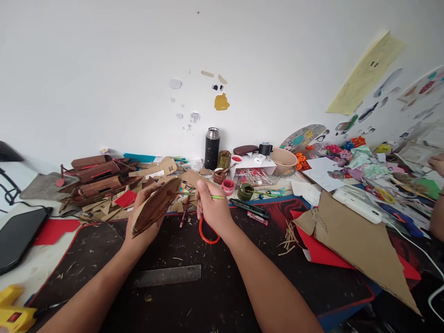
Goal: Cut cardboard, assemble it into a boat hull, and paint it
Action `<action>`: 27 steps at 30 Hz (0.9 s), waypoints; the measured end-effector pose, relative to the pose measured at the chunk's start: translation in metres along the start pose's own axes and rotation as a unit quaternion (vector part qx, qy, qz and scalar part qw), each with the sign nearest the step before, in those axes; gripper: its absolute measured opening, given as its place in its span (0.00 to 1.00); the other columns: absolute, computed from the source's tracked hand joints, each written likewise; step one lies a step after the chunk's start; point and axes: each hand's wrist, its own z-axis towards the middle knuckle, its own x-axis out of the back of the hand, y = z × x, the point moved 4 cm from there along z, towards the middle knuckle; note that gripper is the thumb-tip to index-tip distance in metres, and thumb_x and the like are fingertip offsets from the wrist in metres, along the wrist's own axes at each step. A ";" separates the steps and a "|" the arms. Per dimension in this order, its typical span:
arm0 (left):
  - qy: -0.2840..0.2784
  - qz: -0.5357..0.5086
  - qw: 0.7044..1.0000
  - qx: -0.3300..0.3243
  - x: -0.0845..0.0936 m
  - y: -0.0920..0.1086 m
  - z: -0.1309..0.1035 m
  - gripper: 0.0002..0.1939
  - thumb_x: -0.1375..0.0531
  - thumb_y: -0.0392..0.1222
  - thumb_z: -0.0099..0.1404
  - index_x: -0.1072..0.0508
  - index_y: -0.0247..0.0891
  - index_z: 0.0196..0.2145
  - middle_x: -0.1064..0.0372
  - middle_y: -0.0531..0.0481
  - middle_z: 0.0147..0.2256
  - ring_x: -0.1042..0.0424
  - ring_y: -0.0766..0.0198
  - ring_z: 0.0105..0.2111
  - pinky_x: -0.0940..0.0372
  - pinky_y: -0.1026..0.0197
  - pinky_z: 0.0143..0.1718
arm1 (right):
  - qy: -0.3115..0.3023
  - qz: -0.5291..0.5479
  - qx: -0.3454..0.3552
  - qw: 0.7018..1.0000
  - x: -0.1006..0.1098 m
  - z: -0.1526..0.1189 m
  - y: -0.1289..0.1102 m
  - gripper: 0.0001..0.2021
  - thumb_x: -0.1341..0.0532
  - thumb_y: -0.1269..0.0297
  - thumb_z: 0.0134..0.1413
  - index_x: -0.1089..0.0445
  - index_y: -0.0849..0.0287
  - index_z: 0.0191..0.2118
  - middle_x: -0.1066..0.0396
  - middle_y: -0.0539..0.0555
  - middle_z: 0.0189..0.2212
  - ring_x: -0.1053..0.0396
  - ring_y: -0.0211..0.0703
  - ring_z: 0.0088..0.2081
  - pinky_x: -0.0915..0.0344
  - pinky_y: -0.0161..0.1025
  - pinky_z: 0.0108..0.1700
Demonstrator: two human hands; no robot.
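My left hand (147,233) grips a boat-shaped cardboard piece (157,209) from behind and tilts it up; its inner face is brown, seemingly painted. Between the closed fingers of my right hand (212,203) is a thin paintbrush with a green handle (217,197), its tip pointing left at the cardboard piece. A red-orange ring or cord (209,240) hangs just below my right hand. Beyond the hands stand a small pot of brown paint (219,175), a red paint jar (228,186) and a dark green paint jar (245,191).
Brown model boats (99,178) and cardboard scraps lie at the left. A black thermos (212,150) stands by the wall. A clear ruler (168,276) rests on the dark mat; a cardboard sheet (357,236) and white device (357,203) are at right. Another person's hand (437,164) shows far right.
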 end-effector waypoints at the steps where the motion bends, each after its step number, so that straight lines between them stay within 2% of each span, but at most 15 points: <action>1: -0.001 0.001 1.000 0.002 0.000 0.002 -0.001 0.20 0.35 0.44 0.69 0.28 0.43 0.58 0.23 0.43 0.54 0.22 0.49 0.56 0.27 0.48 0.61 | 0.015 -0.021 0.008 1.000 0.002 0.001 0.002 0.30 0.45 0.30 0.68 0.35 0.53 0.30 0.42 0.42 0.14 0.38 0.37 0.14 0.42 0.34 0.17; 7: -0.003 -0.004 1.000 -0.001 0.003 0.015 -0.003 0.21 0.35 0.45 0.69 0.27 0.43 0.58 0.22 0.42 0.55 0.22 0.47 0.58 0.27 0.48 0.60 | 0.053 -0.054 0.038 0.996 0.009 0.003 0.005 0.30 0.47 0.29 0.69 0.37 0.52 0.30 0.41 0.44 0.16 0.36 0.38 0.16 0.40 0.35 0.19; 10: -0.006 -0.015 1.000 -0.003 0.004 0.016 -0.003 0.19 0.35 0.44 0.69 0.26 0.43 0.56 0.21 0.43 0.52 0.22 0.48 0.57 0.28 0.47 0.62 | 0.034 -0.052 0.026 0.998 0.005 0.002 0.004 0.30 0.47 0.30 0.70 0.36 0.53 0.30 0.40 0.44 0.16 0.36 0.37 0.15 0.41 0.34 0.19; 14: 0.006 -0.026 1.000 0.014 0.002 0.010 -0.002 0.20 0.33 0.41 0.66 0.27 0.42 0.55 0.22 0.43 0.52 0.21 0.49 0.56 0.28 0.48 0.60 | -0.001 0.005 -0.014 1.000 -0.001 0.001 0.001 0.30 0.44 0.30 0.67 0.38 0.53 0.28 0.42 0.42 0.14 0.39 0.35 0.12 0.47 0.33 0.15; 17: 0.008 -0.022 0.999 0.024 0.001 0.004 0.001 0.20 0.33 0.43 0.66 0.27 0.43 0.55 0.23 0.43 0.52 0.21 0.48 0.56 0.28 0.47 0.61 | -0.036 0.049 -0.038 0.997 -0.004 0.001 -0.006 0.31 0.43 0.29 0.66 0.38 0.53 0.28 0.46 0.40 0.12 0.39 0.35 0.11 0.49 0.32 0.14; 21: 0.014 0.001 0.999 0.034 0.002 0.001 0.003 0.20 0.34 0.46 0.67 0.27 0.42 0.55 0.24 0.42 0.54 0.22 0.46 0.57 0.28 0.46 0.62 | -0.069 0.081 -0.050 0.993 -0.007 -0.002 -0.013 0.31 0.42 0.28 0.64 0.38 0.54 0.28 0.47 0.39 0.11 0.38 0.35 0.11 0.49 0.31 0.14; 24: 0.023 0.001 0.999 0.036 0.004 0.002 0.003 0.21 0.33 0.46 0.66 0.27 0.42 0.55 0.24 0.42 0.54 0.22 0.46 0.57 0.28 0.45 0.62 | -0.055 0.070 -0.045 0.995 -0.005 -0.001 -0.010 0.31 0.42 0.28 0.64 0.38 0.53 0.28 0.47 0.39 0.11 0.39 0.35 0.11 0.48 0.31 0.14; 27: 0.021 -0.005 1.000 0.018 0.004 0.004 0.001 0.21 0.33 0.45 0.66 0.26 0.43 0.55 0.23 0.43 0.52 0.22 0.47 0.57 0.28 0.47 0.62 | -0.009 0.032 -0.022 0.999 0.000 0.001 -0.003 0.30 0.43 0.29 0.66 0.37 0.53 0.29 0.45 0.40 0.13 0.40 0.35 0.12 0.45 0.32 0.15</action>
